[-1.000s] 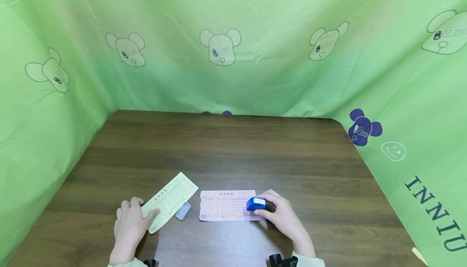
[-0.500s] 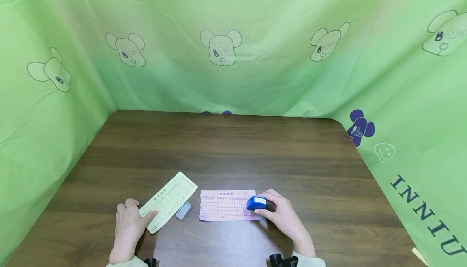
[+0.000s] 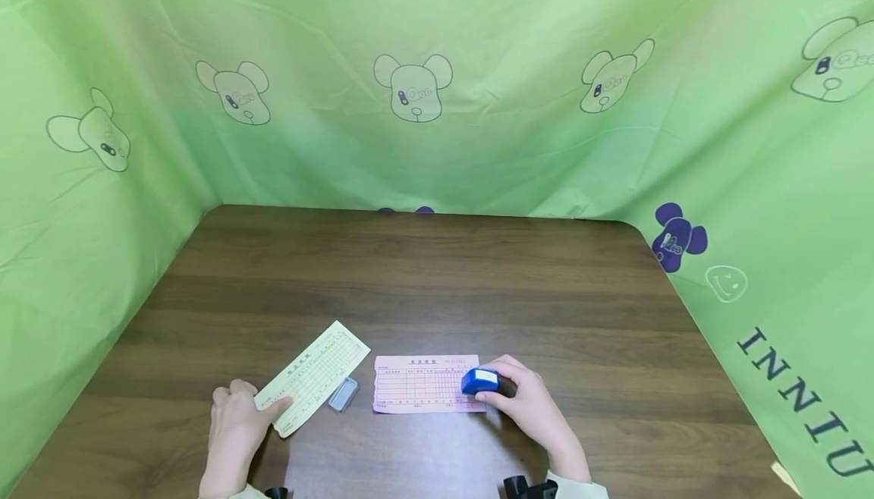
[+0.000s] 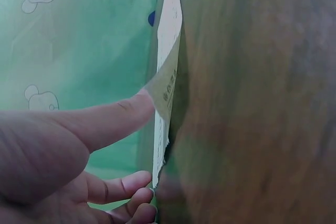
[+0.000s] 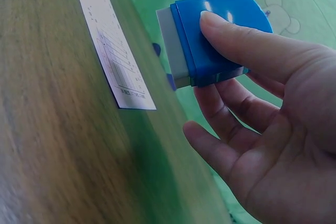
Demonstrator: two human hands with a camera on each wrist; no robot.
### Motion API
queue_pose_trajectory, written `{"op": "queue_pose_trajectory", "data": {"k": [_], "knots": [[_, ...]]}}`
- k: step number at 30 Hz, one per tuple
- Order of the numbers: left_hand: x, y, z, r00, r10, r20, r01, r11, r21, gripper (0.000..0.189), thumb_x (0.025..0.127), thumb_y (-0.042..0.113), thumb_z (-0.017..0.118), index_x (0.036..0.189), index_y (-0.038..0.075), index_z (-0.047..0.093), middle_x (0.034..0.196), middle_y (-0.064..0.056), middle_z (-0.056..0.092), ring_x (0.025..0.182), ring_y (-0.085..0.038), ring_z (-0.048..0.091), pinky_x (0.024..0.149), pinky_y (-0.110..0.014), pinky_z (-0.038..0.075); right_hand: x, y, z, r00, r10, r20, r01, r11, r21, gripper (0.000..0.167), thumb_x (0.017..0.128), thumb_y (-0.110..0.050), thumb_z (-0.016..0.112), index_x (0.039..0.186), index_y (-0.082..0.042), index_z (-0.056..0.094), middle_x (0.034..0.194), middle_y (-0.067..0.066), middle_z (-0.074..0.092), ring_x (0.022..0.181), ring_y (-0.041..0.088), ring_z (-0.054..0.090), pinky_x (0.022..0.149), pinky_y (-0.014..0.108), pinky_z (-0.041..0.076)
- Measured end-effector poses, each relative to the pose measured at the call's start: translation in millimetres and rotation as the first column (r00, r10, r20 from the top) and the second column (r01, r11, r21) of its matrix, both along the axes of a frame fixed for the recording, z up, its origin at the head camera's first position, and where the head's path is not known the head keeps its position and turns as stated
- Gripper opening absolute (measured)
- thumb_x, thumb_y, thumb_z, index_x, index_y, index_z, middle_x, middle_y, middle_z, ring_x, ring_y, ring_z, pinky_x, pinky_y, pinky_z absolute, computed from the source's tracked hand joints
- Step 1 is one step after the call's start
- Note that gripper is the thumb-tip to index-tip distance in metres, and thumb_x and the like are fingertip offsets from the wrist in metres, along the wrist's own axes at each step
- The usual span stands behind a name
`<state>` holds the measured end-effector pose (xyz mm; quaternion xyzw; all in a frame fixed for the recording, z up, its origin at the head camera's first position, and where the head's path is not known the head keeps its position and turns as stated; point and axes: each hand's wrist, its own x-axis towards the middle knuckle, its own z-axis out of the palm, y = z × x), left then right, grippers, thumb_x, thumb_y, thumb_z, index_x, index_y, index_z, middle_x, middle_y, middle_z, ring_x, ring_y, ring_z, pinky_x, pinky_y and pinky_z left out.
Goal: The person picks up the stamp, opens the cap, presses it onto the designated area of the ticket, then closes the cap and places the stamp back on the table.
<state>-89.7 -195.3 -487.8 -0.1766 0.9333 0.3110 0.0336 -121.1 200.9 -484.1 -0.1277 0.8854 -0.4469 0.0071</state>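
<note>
My right hand [image 3: 529, 397] holds a blue stamp [image 3: 479, 381] with its thumb on top and fingers underneath. It overlaps the right end of a pink printed receipt slip [image 3: 423, 385] in the head view; the right wrist view shows the stamp's pale lower part [image 5: 172, 45] apart from the slip. On the left, my left hand [image 3: 235, 427] holds a pale green printed receipt slip [image 3: 317, 370] near its lower end. In the left wrist view the thumb [image 4: 118, 116] meets a curled-up part of the slip, and the other fingers [image 4: 131, 184] touch its ragged end.
A small grey-blue rectangular case or cap [image 3: 344, 394] lies against the green slip's right edge. Everything rests on a dark wooden table [image 3: 437, 287]. Green printed cloth [image 3: 416, 158] encloses the table's back and sides.
My left hand has slid slightly to the left, and the near end of the green slip has shifted a little with it. The right hand and stamp look unmoved.
</note>
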Motion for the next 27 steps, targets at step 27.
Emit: {"op": "queue_pose_trajectory", "data": {"k": [27], "knots": [[-1.2, -1.2, -0.4, 0.998, 0.034, 0.043, -0.036, 0.998, 0.043, 0.058, 0.082, 0.026, 0.073, 0.119, 0.001, 0.036, 0.1, -0.028, 0.065, 0.085, -0.04, 0.062, 0.06, -0.044, 0.043, 3.0, -0.1, -1.6, 0.999, 0.035, -0.005, -0.035, 0.997, -0.063, 0.023, 0.08, -0.015, 0.078, 0.1, -0.009, 0.071, 0.098, -0.001, 0.066, 0.092, -0.004, 0.057, 0.088, 0.016, 0.05]]}}
